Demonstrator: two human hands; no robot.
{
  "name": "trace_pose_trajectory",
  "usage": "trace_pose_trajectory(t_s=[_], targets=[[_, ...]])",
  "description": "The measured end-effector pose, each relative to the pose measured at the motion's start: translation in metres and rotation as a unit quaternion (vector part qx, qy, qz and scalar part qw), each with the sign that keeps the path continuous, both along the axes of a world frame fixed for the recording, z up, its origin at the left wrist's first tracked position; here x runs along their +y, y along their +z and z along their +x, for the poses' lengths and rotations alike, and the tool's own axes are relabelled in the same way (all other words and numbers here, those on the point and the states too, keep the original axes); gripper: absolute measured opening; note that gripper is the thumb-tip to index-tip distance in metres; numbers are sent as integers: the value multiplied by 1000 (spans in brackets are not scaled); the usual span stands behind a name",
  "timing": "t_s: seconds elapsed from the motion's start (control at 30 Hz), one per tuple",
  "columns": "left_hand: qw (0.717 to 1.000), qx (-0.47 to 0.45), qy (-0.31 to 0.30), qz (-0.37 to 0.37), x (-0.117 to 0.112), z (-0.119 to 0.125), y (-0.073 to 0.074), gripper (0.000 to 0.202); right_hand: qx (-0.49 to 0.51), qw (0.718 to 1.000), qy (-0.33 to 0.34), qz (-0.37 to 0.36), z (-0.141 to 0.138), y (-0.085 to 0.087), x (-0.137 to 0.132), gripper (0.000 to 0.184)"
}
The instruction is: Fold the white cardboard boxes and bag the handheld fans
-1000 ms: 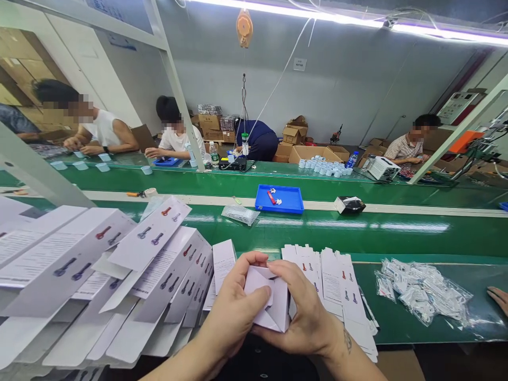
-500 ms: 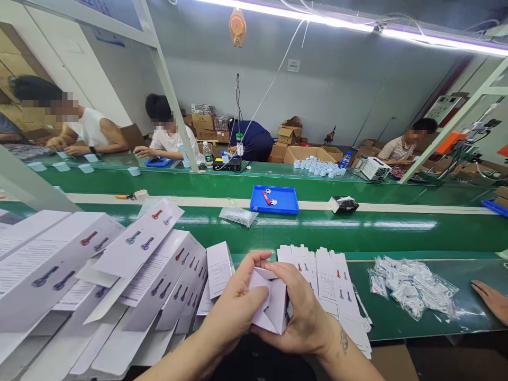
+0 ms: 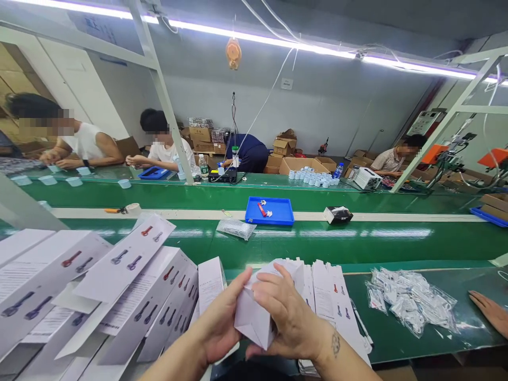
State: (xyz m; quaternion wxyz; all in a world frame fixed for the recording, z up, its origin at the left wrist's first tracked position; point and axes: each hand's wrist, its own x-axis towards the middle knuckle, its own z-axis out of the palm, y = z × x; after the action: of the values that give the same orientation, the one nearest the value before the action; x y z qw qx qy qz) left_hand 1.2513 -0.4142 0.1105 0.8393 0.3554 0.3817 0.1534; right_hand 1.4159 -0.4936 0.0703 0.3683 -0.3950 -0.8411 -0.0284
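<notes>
In the lower centre of the frame, my left hand and right hand hold a white cardboard box between them. My right fingers are bent around it, left ones lie along its side. Printed cartons are piled at lower left.

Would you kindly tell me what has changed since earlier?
The left hand has moved its thumb leftward off the end of the white box, which has been turned; the right hand now spreads its fingers across it. Both still hold it. The blue tray and bagged parts stayed put.
</notes>
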Motion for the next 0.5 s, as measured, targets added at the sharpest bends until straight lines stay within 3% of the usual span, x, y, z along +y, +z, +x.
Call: trace_pose_trajectory(t_s=[0.07, 0.13, 0.17, 0.23, 0.3, 0.33, 0.4, 0.47, 0.5], targets=[[999, 20, 20, 26, 6, 5, -15, 63, 27, 998, -37, -43, 8, -18, 2, 116], [973, 58, 69, 211, 11, 12, -39, 73, 178, 968, -129, -119, 22, -36, 6, 116], [935, 79, 80, 337, 13, 16, -55, 79, 280, 932, -165, -163, 30, -44, 11, 107], [821, 85, 53, 562, 15, 30, -89, 74, 441, 846, -192, -230, 49, -55, 26, 91], [739, 60, -5, 671, 19, 50, -119, 67, 509, 797, -184, -267, 69, -61, 46, 89], [727, 48, -16, 685, 24, 61, -129, 65, 517, 790, -181, -277, 80, -63, 57, 92], [764, 37, -17, 644, 47, 82, -136, 69, 499, 795, -196, -283, 105, -65, 79, 94], [835, 54, 13, 548, 85, 99, -129, 81, 446, 813, -236, -292, 132, -72, 99, 90], [848, 71, 31, 524, 110, 106, -123, 82, 413, 824, -257, -293, 146, -77, 109, 88]])
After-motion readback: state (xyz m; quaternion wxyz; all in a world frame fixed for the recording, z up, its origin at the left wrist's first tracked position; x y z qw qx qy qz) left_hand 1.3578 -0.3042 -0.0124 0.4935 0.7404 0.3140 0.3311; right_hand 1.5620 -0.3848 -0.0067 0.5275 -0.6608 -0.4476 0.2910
